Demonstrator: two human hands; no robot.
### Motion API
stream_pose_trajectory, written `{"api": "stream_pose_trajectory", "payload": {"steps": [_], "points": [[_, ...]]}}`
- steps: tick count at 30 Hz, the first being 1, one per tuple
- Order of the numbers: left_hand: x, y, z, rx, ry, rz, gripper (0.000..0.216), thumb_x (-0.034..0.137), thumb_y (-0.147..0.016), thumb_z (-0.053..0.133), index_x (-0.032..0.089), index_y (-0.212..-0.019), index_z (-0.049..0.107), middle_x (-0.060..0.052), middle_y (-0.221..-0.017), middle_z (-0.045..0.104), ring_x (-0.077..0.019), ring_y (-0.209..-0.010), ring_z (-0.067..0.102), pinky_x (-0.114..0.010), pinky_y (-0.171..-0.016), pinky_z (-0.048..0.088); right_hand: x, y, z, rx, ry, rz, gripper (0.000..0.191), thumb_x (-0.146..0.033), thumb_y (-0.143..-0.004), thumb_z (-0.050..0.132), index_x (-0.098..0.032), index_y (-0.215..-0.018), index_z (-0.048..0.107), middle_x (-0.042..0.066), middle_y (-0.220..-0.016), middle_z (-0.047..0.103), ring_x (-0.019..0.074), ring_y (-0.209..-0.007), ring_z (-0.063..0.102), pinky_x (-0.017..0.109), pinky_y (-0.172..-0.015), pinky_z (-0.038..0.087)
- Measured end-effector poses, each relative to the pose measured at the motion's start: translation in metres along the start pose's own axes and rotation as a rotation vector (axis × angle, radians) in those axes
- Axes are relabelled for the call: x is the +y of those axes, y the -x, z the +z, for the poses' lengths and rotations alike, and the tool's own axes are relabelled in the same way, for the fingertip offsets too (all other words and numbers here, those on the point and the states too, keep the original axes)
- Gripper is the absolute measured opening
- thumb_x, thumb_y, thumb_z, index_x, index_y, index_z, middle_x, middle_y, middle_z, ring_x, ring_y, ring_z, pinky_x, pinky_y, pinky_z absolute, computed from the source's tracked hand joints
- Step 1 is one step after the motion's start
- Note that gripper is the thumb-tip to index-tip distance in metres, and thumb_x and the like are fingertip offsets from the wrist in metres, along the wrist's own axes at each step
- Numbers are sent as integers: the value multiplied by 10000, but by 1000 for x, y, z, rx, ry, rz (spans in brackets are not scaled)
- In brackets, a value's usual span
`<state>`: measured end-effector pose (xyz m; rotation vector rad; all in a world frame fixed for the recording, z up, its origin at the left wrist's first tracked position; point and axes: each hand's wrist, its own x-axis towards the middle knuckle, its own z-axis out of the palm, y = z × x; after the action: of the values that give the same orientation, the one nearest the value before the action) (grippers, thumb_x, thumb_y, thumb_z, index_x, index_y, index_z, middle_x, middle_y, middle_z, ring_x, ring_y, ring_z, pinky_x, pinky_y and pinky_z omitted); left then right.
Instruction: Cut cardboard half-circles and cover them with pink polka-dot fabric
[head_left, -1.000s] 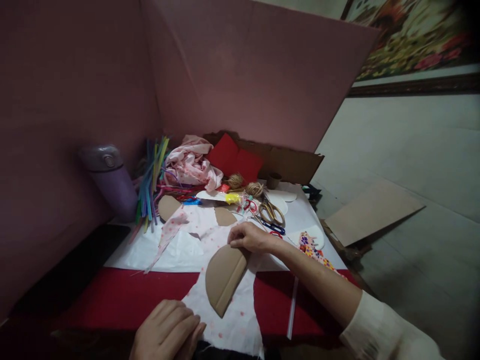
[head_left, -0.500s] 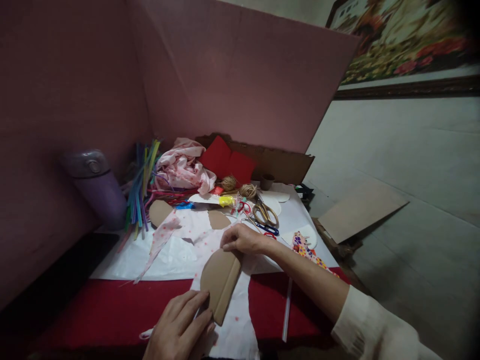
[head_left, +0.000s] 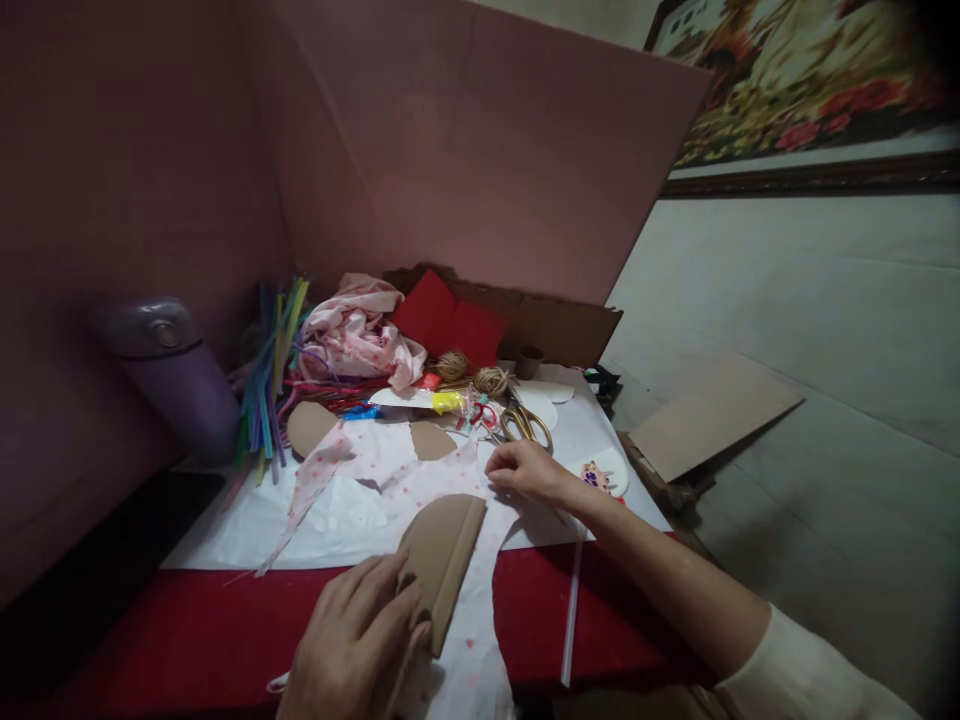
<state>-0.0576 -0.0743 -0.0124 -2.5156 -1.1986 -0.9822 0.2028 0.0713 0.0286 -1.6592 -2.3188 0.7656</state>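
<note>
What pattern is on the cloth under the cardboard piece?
White cloth with small pink dots, lying under the brown cardboard piece; seen in the head view.

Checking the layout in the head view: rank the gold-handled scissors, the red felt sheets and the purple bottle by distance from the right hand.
1. Gold-handled scissors, just beyond the right hand.
2. Red felt sheets, farther back.
3. Purple bottle, far left.

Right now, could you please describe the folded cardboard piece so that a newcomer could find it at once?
Start at the red tabletop and its near edge, where pink-dotted white fabric lies. On it rests the folded cardboard piece, under the left hand. Unlike the smaller flat cardboard cut-outs farther back, it is half-round with a straight fold.
</note>
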Motion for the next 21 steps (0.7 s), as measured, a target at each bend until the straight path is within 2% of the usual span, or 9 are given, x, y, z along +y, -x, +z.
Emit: {"api": "stream_pose_trajectory", "payload": {"steps": [4, 7, 10, 15, 18, 21], "points": [[6, -9, 13, -68, -83, -110, 507, 416, -767, 634, 193, -1212, 539, -195, -1254, 587, -320, -1046, 595, -436, -765, 530, -6, 8, 5, -30, 74, 28, 184, -303, -888, 582, -131, -847, 631, 11, -825, 648, 135, -709, 617, 296, -655, 522], [14, -11, 23, -114, -150, -171, 608, 436, -736, 653, 174, -1261, 496, -263, -1307, 518, -381, -1064, 569, -493, -746, 504, -11, 9, 7, -31, 132, 47, 194, -313, -891, 576, -135, -834, 629, 13, -832, 648, 140, -725, 616, 308, -677, 518], [20, -14, 27, -129, -173, -183, 563, 366, -751, 640, 171, -1259, 494, -278, -1325, 484, -393, -1074, 546, -508, -745, 480, -12, 8, 11, -14, 189, 60, 209, -330, -893, 568, -143, -823, 629, 17, -842, 649, 152, -761, 615, 330, -720, 509], [25, -18, 29, -72, -158, -218, 422, 278, -762, 603, 152, -1161, 553, -226, -1232, 532, -368, -1055, 517, -512, -803, 451, -10, 7, 14, 0, 235, 55, 250, -369, -897, 548, -143, -823, 624, 17, -821, 643, 160, -770, 610, 347, -741, 489], [30, -18, 30, -40, -159, -246, 452, 267, -754, 603, 121, -1176, 531, -222, -1203, 514, -355, -1045, 501, -494, -814, 452, -9, 7, 14, -2, 237, 51, 268, -382, -898, 543, -140, -814, 622, 12, -795, 639, 156, -745, 609, 338, -721, 489], [36, -17, 28, -58, -174, -268, 478, 285, -755, 610, 124, -1195, 518, -217, -1195, 506, -357, -1037, 496, -499, -809, 449, -8, 7, 14, 7, 236, 42, 274, -385, -898, 542, -141, -803, 621, 9, -784, 639, 154, -736, 608, 331, -711, 488]]}}
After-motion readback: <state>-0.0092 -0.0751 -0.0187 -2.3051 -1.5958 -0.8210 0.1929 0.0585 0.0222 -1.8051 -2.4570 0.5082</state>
